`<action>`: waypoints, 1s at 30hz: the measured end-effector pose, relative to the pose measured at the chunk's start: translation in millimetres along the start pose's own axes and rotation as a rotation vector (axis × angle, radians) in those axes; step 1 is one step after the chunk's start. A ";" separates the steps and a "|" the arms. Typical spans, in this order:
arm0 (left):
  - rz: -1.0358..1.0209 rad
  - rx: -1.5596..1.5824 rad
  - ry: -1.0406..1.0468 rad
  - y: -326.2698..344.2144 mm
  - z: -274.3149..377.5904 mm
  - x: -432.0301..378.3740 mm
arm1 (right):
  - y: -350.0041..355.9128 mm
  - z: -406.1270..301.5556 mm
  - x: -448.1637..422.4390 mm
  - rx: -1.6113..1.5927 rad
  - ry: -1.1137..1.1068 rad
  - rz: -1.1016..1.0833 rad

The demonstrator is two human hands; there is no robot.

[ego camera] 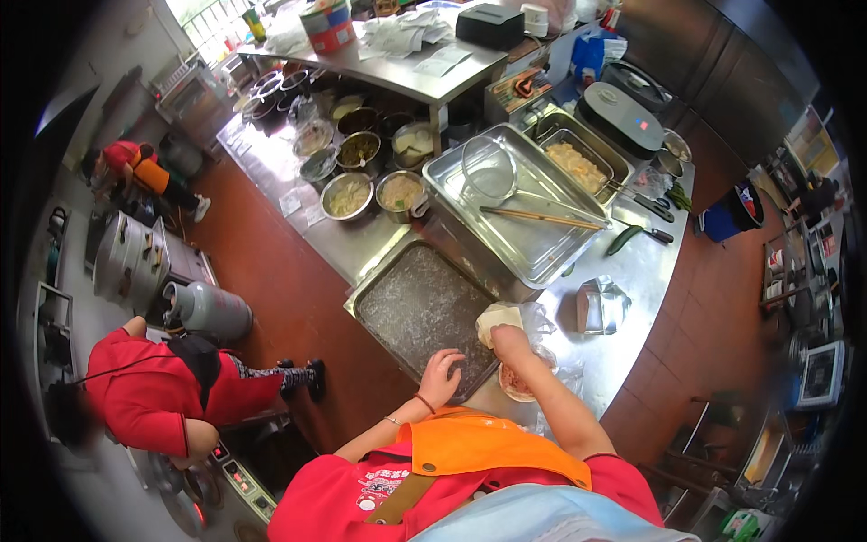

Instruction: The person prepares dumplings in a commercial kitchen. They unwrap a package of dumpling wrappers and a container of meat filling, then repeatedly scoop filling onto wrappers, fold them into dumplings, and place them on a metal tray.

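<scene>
My left hand (441, 377) hovers over the near edge of a dark baking tray (423, 311), its fingers apart and holding nothing. White powder, which looks like flour, dusts that tray. At the tray's right corner my right hand (511, 345) grips pale dough wrappers (498, 321); how many are in the stack cannot be told. Clear plastic film (537, 321) lies just beyond them. Partly hidden under my right forearm is a bowl of pinkish minced filling (516, 385).
Ahead stands a large steel tray (501, 234) with a strainer (489, 169) and chopsticks (542, 217). Bowls of fillings (347, 196) line the left. On the right are a cucumber (624, 240), a knife (656, 235) and a fryer (576, 166). A co-worker in red (145, 386) stands left.
</scene>
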State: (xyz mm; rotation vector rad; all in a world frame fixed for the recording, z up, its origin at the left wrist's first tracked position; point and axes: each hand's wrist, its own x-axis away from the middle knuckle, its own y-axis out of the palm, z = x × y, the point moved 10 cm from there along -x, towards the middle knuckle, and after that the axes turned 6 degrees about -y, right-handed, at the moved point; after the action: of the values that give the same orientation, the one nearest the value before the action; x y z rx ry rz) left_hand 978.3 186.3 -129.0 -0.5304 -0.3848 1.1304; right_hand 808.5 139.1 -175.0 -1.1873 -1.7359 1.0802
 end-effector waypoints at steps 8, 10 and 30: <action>-0.140 0.425 -0.280 21.2 -43.5 -3.0 | -2.0 2.3 8.7 -0.010 -0.014 0.177; -0.180 0.574 -0.342 27.0 -41.6 -7.9 | -14.7 8.6 16.0 -0.014 0.014 0.279; -0.729 1.637 -0.604 97.2 88.6 -7.7 | -52.2 -0.1 165.4 -1.597 0.427 0.639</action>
State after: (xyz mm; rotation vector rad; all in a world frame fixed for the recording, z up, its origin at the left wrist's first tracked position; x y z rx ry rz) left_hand 854.5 228.8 -113.4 1.3192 -0.0407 0.5428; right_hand 745.9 285.6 -106.5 -2.7318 -1.7320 -0.6212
